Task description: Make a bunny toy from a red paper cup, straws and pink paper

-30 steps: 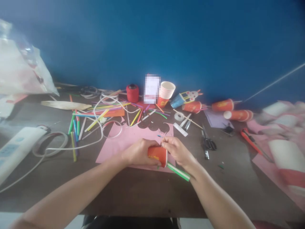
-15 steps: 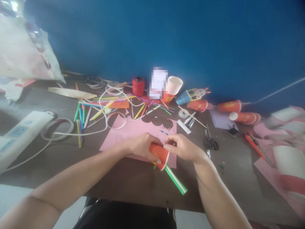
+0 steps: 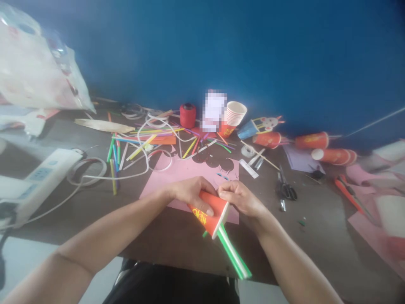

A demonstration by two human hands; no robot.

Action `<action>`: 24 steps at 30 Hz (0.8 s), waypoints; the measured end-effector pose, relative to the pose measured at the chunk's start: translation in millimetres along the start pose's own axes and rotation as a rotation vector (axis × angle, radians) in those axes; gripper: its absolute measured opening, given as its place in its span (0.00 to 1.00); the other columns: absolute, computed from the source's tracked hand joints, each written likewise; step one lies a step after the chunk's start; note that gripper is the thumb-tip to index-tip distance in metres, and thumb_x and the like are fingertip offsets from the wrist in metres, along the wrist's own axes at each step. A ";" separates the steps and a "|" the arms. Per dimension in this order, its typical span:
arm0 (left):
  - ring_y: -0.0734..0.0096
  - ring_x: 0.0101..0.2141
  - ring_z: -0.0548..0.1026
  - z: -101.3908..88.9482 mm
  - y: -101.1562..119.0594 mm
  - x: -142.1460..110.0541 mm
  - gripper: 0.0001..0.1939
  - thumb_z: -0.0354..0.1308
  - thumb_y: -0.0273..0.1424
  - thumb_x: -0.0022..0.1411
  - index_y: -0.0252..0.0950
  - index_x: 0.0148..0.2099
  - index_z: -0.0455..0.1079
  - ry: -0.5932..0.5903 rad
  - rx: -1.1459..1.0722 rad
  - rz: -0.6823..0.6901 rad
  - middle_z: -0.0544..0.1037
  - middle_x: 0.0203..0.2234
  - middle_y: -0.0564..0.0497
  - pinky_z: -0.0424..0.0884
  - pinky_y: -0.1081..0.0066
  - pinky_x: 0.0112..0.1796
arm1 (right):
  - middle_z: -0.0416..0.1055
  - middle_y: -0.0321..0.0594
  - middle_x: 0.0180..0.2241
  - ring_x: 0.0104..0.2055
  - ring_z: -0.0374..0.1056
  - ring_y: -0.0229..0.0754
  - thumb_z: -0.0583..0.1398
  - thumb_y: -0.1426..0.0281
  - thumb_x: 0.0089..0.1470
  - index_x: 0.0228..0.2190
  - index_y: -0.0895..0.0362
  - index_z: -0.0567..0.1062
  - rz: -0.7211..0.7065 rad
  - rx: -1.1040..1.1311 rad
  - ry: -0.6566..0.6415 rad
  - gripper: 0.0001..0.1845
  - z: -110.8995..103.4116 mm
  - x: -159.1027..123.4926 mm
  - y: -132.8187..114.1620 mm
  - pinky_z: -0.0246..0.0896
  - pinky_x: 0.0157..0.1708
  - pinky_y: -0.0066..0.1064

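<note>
My left hand (image 3: 196,192) is wrapped round a red paper cup (image 3: 211,213) with yellow print, held tilted with its mouth towards the lower right. Green and white straws (image 3: 233,252) stick out past the cup's rim. A small green end also shows below the cup. At the rim's far side, my right hand (image 3: 238,198) has its fingers pinched together; what lies between them is hidden. Beneath both hands spreads a pink sheet of paper (image 3: 190,173) with round pieces cut from its far edge.
Left are a white power strip (image 3: 41,179), a cable and coloured straws (image 3: 155,137). Behind stand red twine (image 3: 187,115), a phone with a blurred screen (image 3: 214,109) and stacked cups (image 3: 236,113). Right lie scissors (image 3: 286,190), tape (image 3: 247,150), a red cutter (image 3: 351,196) and more cups (image 3: 335,156).
The cup has come nearer to me and turned so more of its yellow print shows. My right fingers have closed together at the rim. The whole view has shifted slightly.
</note>
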State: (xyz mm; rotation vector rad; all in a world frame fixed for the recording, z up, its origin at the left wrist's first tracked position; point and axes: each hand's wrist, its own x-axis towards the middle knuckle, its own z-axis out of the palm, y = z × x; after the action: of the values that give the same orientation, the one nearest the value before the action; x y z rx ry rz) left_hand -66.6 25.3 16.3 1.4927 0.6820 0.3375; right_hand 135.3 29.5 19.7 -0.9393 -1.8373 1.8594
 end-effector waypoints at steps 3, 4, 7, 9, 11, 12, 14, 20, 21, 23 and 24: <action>0.75 0.24 0.68 -0.3 -1.4 -0.6 0.22 0.69 0.39 0.39 0.31 0.37 0.75 0.026 -0.010 0.010 0.73 0.23 0.53 0.65 0.76 0.24 | 0.46 0.29 0.17 0.20 0.41 0.32 0.55 0.64 0.50 0.16 0.56 0.55 0.009 0.107 0.070 0.18 5.7 0.0 4.0 0.36 0.21 0.29; 0.75 0.24 0.68 -0.5 -1.9 -0.7 0.23 0.69 0.38 0.39 0.31 0.37 0.75 0.038 -0.003 0.017 0.73 0.24 0.53 0.65 0.76 0.24 | 0.46 0.29 0.17 0.20 0.41 0.32 0.55 0.64 0.50 0.16 0.56 0.55 0.003 0.128 0.094 0.18 6.8 0.1 4.9 0.36 0.21 0.29; 0.75 0.24 0.68 -1.9 -3.7 -0.6 0.23 0.69 0.38 0.38 0.32 0.38 0.75 0.082 0.011 0.033 0.73 0.24 0.52 0.65 0.77 0.24 | 0.47 0.29 0.17 0.20 0.43 0.32 0.55 0.65 0.51 0.16 0.56 0.55 -0.026 0.179 0.176 0.18 10.1 1.3 6.7 0.37 0.22 0.28; 0.75 0.25 0.68 -3.1 -4.9 -0.1 0.24 0.70 0.38 0.38 0.32 0.39 0.74 0.103 -0.002 0.039 0.73 0.25 0.52 0.65 0.77 0.24 | 0.48 0.29 0.17 0.21 0.44 0.33 0.54 0.66 0.52 0.17 0.56 0.56 -0.038 0.201 0.229 0.17 13.1 2.3 6.5 0.39 0.22 0.28; 0.75 0.25 0.68 -4.1 -6.0 0.6 0.25 0.70 0.38 0.38 0.32 0.39 0.74 0.110 -0.030 0.045 0.73 0.26 0.52 0.66 0.76 0.26 | 0.49 0.30 0.17 0.21 0.45 0.33 0.54 0.66 0.53 0.17 0.56 0.56 -0.053 0.199 0.293 0.17 16.7 3.1 5.1 0.41 0.22 0.28; 0.75 0.25 0.68 -4.5 -6.5 1.0 0.25 0.70 0.38 0.38 0.32 0.40 0.73 0.110 -0.045 0.048 0.73 0.26 0.52 0.66 0.76 0.26 | 0.49 0.30 0.18 0.21 0.45 0.33 0.53 0.65 0.54 0.17 0.56 0.57 -0.063 0.185 0.325 0.17 18.4 3.3 4.0 0.41 0.22 0.28; 0.74 0.26 0.68 -4.8 -6.9 1.8 0.26 0.70 0.39 0.38 0.31 0.40 0.73 0.116 -0.060 0.051 0.73 0.25 0.52 0.66 0.75 0.26 | 0.49 0.30 0.18 0.21 0.46 0.33 0.53 0.65 0.54 0.17 0.56 0.57 -0.097 0.116 0.392 0.17 20.5 3.5 1.7 0.43 0.23 0.28; 0.73 0.28 0.69 -4.2 -6.6 3.7 0.25 0.70 0.39 0.37 0.32 0.39 0.74 0.064 0.006 0.042 0.74 0.27 0.52 0.65 0.76 0.27 | 0.50 0.29 0.17 0.20 0.46 0.33 0.54 0.65 0.54 0.17 0.55 0.57 -0.143 0.053 0.514 0.17 3.0 5.9 5.7 0.42 0.22 0.28; 0.73 0.28 0.69 -4.3 -7.0 4.0 0.25 0.70 0.39 0.37 0.33 0.39 0.74 0.058 0.011 0.042 0.74 0.27 0.52 0.65 0.76 0.27 | 0.49 0.29 0.16 0.19 0.44 0.32 0.54 0.64 0.54 0.17 0.55 0.57 -0.119 0.127 0.476 0.18 -1.8 6.3 7.2 0.40 0.21 0.28; 0.72 0.28 0.70 -4.7 -8.1 4.4 0.25 0.70 0.39 0.37 0.32 0.39 0.74 0.047 0.002 0.038 0.74 0.27 0.52 0.66 0.76 0.28 | 0.46 0.28 0.15 0.17 0.40 0.31 0.52 0.60 0.55 0.16 0.55 0.57 -0.048 0.240 0.353 0.20 -9.2 6.3 8.4 0.35 0.19 0.28; 0.72 0.28 0.70 -5.0 -8.6 4.4 0.26 0.70 0.40 0.37 0.32 0.40 0.74 0.040 -0.009 0.031 0.74 0.27 0.52 0.66 0.76 0.27 | 0.46 0.28 0.15 0.17 0.39 0.31 0.50 0.57 0.56 0.16 0.56 0.58 -0.011 0.254 0.287 0.22 -11.1 5.9 7.9 0.33 0.19 0.28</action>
State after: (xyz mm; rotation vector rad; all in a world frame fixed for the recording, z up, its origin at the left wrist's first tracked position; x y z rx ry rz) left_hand -68.0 31.2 7.3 1.4930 0.6890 0.3950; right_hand 140.0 40.9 11.5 -1.0384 -1.3996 1.7906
